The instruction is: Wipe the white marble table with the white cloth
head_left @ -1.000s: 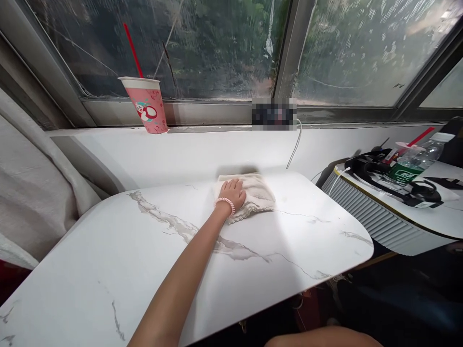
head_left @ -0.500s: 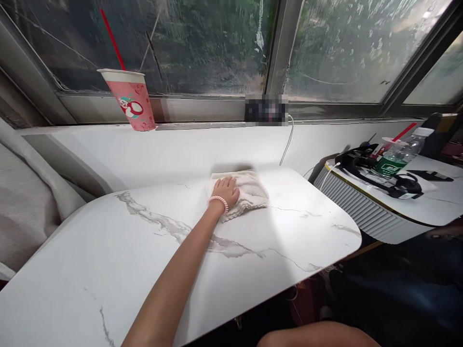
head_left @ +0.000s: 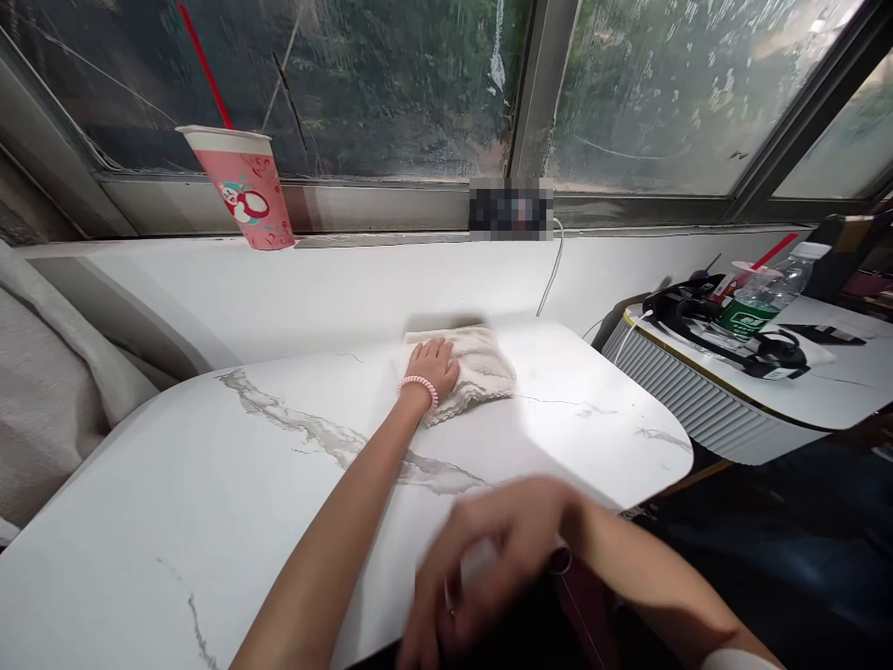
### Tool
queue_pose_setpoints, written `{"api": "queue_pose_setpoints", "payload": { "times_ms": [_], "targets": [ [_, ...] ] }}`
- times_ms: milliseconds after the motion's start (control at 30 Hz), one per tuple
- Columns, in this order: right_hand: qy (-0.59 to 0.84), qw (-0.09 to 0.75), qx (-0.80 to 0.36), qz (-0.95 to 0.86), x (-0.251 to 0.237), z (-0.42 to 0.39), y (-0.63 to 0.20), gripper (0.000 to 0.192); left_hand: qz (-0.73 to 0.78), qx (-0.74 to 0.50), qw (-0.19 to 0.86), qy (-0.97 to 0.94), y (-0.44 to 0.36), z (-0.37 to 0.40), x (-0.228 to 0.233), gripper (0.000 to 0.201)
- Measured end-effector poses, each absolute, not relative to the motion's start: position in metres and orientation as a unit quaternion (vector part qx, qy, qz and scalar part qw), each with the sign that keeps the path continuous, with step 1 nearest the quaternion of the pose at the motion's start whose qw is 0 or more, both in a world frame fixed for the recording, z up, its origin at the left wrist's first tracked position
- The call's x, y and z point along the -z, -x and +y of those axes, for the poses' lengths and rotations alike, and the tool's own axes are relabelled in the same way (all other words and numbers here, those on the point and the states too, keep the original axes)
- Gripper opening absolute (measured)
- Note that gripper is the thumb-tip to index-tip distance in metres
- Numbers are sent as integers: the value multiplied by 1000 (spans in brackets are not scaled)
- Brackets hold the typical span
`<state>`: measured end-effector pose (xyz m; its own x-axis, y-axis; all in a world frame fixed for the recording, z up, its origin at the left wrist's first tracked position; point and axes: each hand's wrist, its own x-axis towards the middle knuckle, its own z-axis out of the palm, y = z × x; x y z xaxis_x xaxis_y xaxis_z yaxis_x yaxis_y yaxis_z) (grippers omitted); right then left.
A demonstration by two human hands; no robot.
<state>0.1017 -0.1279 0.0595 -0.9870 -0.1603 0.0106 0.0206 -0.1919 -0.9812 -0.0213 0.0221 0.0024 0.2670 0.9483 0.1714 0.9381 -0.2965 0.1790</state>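
Palm down, my left hand point(head_left: 433, 367) rests on a folded cream cloth point(head_left: 484, 365) near the wall side of a white marble-patterned table point(head_left: 265, 521). Its fingers lie flat and stretched out over the cloth's left part, and a pink coil band circles the wrist. My right hand point(head_left: 488, 544) hangs over the table's front edge, smeared by motion. Its fingers point downward, loosely bent and apart, with a gap between them and no held thing visible.
A pink paper cup point(head_left: 247, 200) with a red straw stands on the window ledge, left of a pixelated dark object point(head_left: 511, 209) with a white cable. On a ribbed side cabinet point(head_left: 690, 395) are a bottle point(head_left: 788, 279), a clear cup and black headset-like gear. Grey fabric point(head_left: 62, 372) hangs at left.
My right hand and forearm have come into view from the lower right, over the table's front edge. My left hand and the cloth stay in place; the view has shifted slightly.
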Motion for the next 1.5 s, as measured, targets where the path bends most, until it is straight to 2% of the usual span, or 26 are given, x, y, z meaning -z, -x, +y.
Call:
{"api": "queue_pose_setpoints", "payload": {
  "times_ms": [67,133,200,233,267,467,733,900,1100,1300,1500],
  "targets": [
    [-127,-115,606,777,-71,-80,-108,29,606,-127,5,-785,21,23,0,54],
    [-332,-234,356,842,-71,-32,-109,30,621,-124,0,-774,22,25,2,57],
    [-502,-205,145,828,-59,8,-105,30,631,-121,13,-766,23,30,4,58],
    [-540,-159,97,821,-52,24,-102,29,634,-120,23,-764,24,34,4,57],
    [-557,-152,79,813,-43,36,-99,29,635,-122,34,-762,26,39,4,55],
    [-535,-146,70,829,-15,61,-98,36,614,-122,78,-776,35,68,-3,46],
    [-542,-203,65,813,-1,89,-100,42,658,-149,25,-738,27,75,1,50],
    [-557,-256,46,789,4,107,-97,36,650,-169,17,-741,28,90,0,47],
    [-578,-246,41,777,1,110,-93,35,670,-158,5,-726,28,96,-2,46],
    [-567,-239,38,787,1,88,-96,39,668,-129,-3,-733,21,69,-3,51],
    [-538,-227,21,811,1,19,-108,41,675,-89,-9,-733,9,-3,-5,53]
  ]
}}
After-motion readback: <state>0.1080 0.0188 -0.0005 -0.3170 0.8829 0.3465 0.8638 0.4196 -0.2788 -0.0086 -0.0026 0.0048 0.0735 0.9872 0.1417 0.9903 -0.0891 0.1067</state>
